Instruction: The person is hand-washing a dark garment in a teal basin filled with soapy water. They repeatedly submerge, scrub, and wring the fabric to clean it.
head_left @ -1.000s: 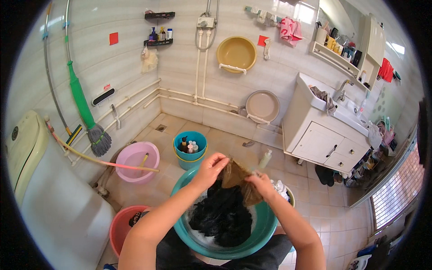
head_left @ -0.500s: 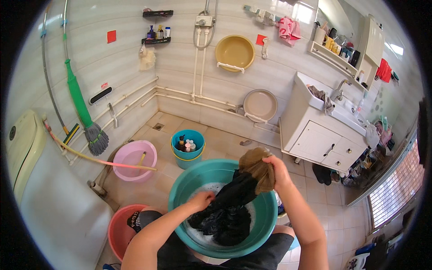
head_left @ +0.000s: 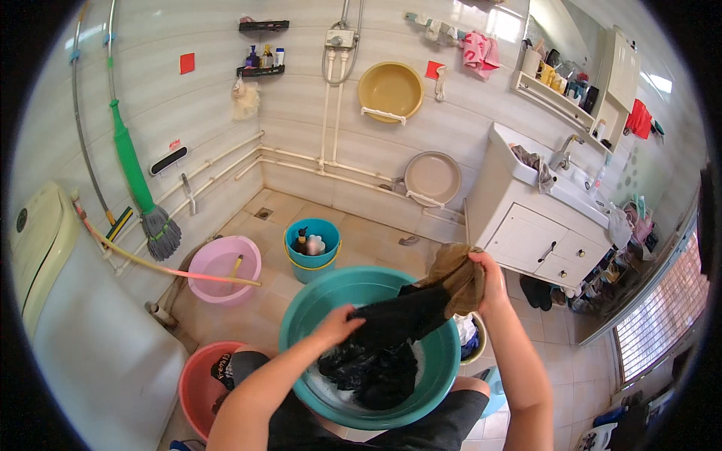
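Note:
A green-teal basin (head_left: 301,301) with sudsy water stands between my knees, and a heap of wet black clothing (head_left: 380,376) lies in it. Stretched above the heap is a black-and-brown garment (head_left: 410,312); its exact kind is unclear. My right hand (head_left: 490,282) is closed round its brown end, past the basin's right rim. Over the left half of the basin, my left hand (head_left: 337,326) grips the garment's black end, the fingertips partly hidden by the cloth.
Ahead stands a blue bucket (head_left: 302,272) with bottles inside. A pink basin (head_left: 204,263) and a red basin (head_left: 194,383) with dark clothing sit at the left. Another container (head_left: 481,347) with clothes is close by the right forearm. A white vanity (head_left: 519,233) stands farther right.
My right hand has moved right, drawing the brown end outward and pulling the garment straighter. My left hand has come onto the black end, its fingers now on the cloth.

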A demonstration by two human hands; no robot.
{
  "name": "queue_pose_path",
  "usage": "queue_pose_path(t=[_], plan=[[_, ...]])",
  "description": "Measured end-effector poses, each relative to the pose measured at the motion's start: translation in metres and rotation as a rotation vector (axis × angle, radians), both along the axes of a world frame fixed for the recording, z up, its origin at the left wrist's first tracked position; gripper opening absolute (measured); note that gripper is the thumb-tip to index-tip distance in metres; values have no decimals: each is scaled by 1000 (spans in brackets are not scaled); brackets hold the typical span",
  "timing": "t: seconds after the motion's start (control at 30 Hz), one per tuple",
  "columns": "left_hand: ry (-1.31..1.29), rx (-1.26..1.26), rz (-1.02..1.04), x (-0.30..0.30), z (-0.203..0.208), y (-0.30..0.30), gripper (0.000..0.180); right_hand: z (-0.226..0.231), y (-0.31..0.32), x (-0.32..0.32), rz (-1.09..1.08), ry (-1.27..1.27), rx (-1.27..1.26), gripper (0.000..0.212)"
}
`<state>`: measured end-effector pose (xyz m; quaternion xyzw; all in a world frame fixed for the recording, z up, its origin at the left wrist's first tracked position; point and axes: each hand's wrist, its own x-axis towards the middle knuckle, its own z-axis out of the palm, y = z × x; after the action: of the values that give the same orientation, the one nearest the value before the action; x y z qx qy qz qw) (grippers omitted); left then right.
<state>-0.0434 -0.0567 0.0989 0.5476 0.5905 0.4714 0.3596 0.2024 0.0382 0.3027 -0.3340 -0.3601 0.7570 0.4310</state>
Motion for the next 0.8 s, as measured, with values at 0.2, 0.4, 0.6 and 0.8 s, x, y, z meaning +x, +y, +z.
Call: queue_pose_path(t=[0.2,0.4,0.6,0.8], plan=[[-208,218,117,-35,88,10,14,-11,6,30,10,-273,87,44],[-409,270,70,-11,124,7,14,-69,-33,-9,489,-931,749,86],[-210,324,-62,-16,108,7,19,-121,-37,-28,920,-1058,657,44],[377,-218,-193,-55,63,-4,38,-143,-16,9,347,-331,-211,32]])
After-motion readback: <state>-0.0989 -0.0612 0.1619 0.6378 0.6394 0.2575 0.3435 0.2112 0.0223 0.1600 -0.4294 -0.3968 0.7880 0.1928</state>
